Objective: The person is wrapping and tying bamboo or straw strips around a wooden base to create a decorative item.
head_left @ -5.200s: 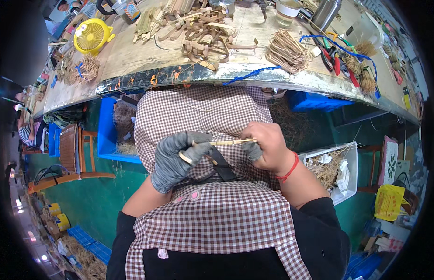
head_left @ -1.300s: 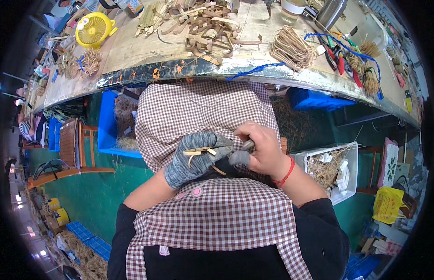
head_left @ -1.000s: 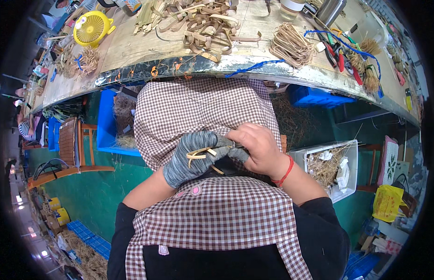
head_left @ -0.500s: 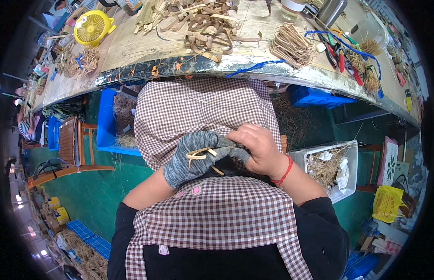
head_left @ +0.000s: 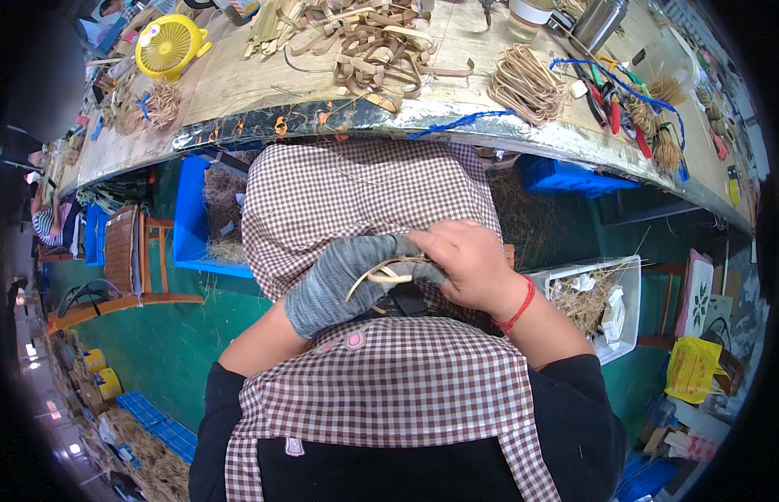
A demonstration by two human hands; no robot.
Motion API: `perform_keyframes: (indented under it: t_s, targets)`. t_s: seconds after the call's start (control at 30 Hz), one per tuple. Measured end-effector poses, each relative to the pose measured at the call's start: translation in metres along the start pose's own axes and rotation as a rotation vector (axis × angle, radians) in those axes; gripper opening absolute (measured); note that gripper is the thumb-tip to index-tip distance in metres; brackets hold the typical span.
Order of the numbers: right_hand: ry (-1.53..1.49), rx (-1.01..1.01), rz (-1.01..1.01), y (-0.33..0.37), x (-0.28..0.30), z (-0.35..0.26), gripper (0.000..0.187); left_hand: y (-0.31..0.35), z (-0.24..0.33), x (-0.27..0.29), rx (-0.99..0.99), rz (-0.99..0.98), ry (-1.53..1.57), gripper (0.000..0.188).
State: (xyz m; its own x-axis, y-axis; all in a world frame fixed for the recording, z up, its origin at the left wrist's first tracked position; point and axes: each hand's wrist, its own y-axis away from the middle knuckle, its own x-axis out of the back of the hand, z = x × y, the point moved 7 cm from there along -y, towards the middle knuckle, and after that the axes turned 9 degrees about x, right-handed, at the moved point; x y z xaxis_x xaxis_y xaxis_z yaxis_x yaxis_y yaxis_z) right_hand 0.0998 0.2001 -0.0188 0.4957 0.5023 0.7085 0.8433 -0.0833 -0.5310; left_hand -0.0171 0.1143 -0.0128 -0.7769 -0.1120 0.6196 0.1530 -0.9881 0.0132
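Observation:
Over my lap, my left hand (head_left: 339, 272) in a grey knitted glove is closed around a thin, pale strip (head_left: 393, 278) that looks like bamboo or rattan. The strip curls out in loops between the gloved thumb and fingers. Close against it, my right hand (head_left: 470, 263), bare with a red cord (head_left: 518, 305) at the wrist, has its fingers bent together at the gloved fingertips. What lies inside the right fingers is hidden. A checked apron (head_left: 364, 188) covers my knees below the hands.
The workbench (head_left: 239, 92) ahead carries curled brown strips (head_left: 381, 54), a coiled bundle (head_left: 527, 84), pliers (head_left: 611, 105) and a yellow fan (head_left: 167, 46). A blue bin (head_left: 188, 213) stands left under it, a white bin (head_left: 628, 309) of scraps at right. A wooden chair (head_left: 142, 251) is farther left.
The strip's loops at the left hand have shifted and turned, now lying nearer the right fingers. Both hands stay close together, with the right hand slightly turned.

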Motion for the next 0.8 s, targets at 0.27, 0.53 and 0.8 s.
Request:
perform_keyframes:
  t_s: [0.27,0.53,0.8]
  targets:
    - [0.033,0.023,0.115,-0.004,0.009,-0.002,0.037,0.010,0.004,0.014,0.031,0.096,0.180,0.026]
    - [-0.026,-0.050,0.231,0.005,0.021,0.013,0.021,0.014,-0.014,0.022,0.222,0.189,0.523,0.016]
    - [-0.174,0.034,0.252,0.005,0.011,0.003,0.020,0.011,0.017,0.013,-0.062,0.113,0.010,0.019]
